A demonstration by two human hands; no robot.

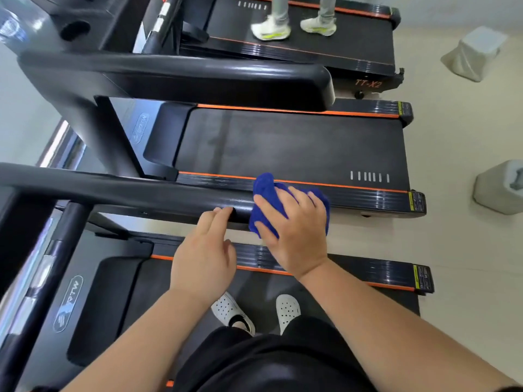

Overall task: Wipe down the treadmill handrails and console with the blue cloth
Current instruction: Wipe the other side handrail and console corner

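Blue cloth (266, 190) wrapped the handrail's (127, 190) free end, pressed there by the right hand (291, 222) — spread flat for wiping — while the left hand (205, 250), empty, fingers resting loosely, steadied the rail.

This is a gym. Three black treadmills (297, 148) with orange stripes stand side by side on a pale floor (467, 250). At 12 o'clock, someone in white sneakers (270, 31) stands on one.

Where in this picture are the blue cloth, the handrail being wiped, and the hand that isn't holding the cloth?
blue cloth (264, 190): head view, on its bunched upper fold.
handrail (141, 193): head view, on its bare black top.
left hand (202, 257): head view, on the back of the hand.
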